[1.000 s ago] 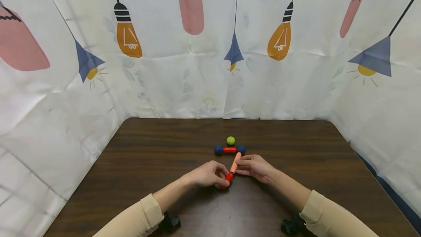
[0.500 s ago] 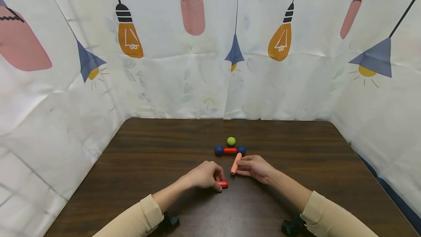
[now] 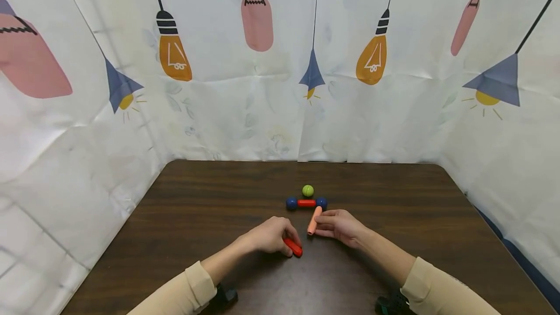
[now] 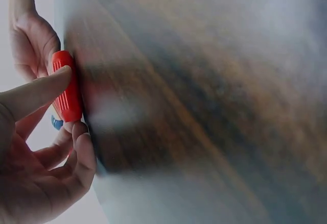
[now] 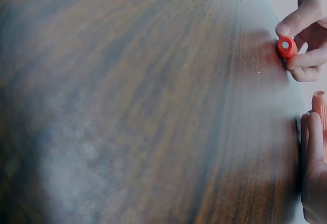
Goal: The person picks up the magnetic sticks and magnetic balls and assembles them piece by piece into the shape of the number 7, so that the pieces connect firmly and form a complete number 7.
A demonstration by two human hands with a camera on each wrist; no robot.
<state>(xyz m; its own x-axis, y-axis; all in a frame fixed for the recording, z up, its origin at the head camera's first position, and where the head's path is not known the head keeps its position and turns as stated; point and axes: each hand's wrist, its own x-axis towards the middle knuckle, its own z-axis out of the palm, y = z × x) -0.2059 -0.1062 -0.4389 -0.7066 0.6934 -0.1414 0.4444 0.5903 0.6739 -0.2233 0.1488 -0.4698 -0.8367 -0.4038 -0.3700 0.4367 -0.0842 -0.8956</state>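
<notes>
Just left of the table's middle, my left hand pinches a short red ridged rod between thumb and fingers. In the left wrist view the thumb lies across the rod's side while fingertips meet its lower end. A pale round spot shows on that red rod's end in the right wrist view. My right hand holds a peach-coloured rod, which slants away from me. The peach rod's far end comes close to the right one of two blue balls. The two rods are apart.
Beyond the hands, a second red rod lies between the two blue balls, forming a bar. A green ball sits just behind it. The dark wooden table ends at a printed white curtain.
The left hand's red rod was end to end with the peach rod; it has come away toward me and left, and has turned. The right hand and peach rod have stayed nearly still.
</notes>
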